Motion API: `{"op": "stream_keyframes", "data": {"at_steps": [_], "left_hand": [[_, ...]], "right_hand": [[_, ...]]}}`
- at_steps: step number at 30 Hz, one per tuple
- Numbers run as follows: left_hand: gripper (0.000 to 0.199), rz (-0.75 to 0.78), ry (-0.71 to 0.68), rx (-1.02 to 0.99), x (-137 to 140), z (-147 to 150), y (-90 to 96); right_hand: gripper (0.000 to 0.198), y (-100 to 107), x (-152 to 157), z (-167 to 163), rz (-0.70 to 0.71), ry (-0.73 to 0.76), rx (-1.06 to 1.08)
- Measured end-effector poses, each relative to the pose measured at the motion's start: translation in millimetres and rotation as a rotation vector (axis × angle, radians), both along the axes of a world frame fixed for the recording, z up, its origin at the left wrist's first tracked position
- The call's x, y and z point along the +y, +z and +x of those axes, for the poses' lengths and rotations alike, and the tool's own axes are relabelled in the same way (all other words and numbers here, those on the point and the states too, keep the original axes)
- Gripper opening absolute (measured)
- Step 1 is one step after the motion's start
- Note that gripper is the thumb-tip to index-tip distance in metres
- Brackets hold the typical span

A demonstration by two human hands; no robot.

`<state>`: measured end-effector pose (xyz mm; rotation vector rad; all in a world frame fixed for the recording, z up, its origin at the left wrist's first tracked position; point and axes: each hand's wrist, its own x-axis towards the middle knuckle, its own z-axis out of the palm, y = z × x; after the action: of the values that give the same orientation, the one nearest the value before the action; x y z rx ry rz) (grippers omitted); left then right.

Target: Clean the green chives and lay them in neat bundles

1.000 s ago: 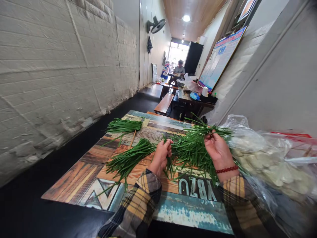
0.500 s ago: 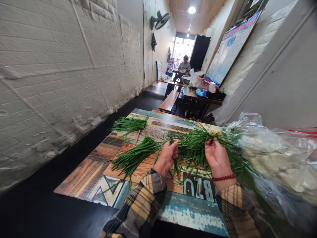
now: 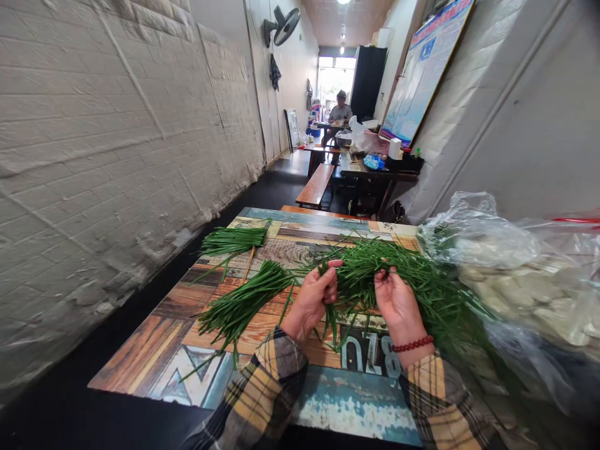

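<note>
My left hand is closed around a small bunch of garlic chives, whose green ends hang below the fist. My right hand, with a red bead bracelet at its wrist, pinches chives at the front of a loose chive pile; its fingertips partly hide what they grip. Left of my hands lies a sorted chive bundle, fanned toward the table's left side. Behind it is a second chive bundle, lying beside a thin wooden stick.
The patchwork-print table carries the chives. Clear plastic bags with pale contents stand at the right. Beyond are a wooden bench, another table with items, and a seated person. A brick-patterned wall runs along the left.
The camera view has shifted slightly. My right hand has moved a little left and down from the upper part of the pile, while my left hand still holds its bunch.
</note>
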<state>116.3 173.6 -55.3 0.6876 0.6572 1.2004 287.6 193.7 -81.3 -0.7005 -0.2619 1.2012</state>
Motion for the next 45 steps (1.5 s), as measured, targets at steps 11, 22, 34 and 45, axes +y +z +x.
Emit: {"op": "stream_keyframes", "data": {"at_steps": [11,22,34,45], "left_hand": [[0.036,-0.002,0.059,0.037,1,0,-0.7],[0.033,-0.047,0.245,-0.004,7,-10,-0.8],[0.028,0.122,0.029,0.021,-2,-13,10.6],[0.033,0.037,-0.05,0.234,-8,6,0.6]], "right_hand": [[0.013,5,-6,-7,-0.016,0.02,0.063],[0.01,2,0,6,-0.021,-0.021,0.108],[0.013,1,1,3,-0.023,-0.046,0.094],[0.009,0,-1,0,-0.001,-0.062,0.059]]}}
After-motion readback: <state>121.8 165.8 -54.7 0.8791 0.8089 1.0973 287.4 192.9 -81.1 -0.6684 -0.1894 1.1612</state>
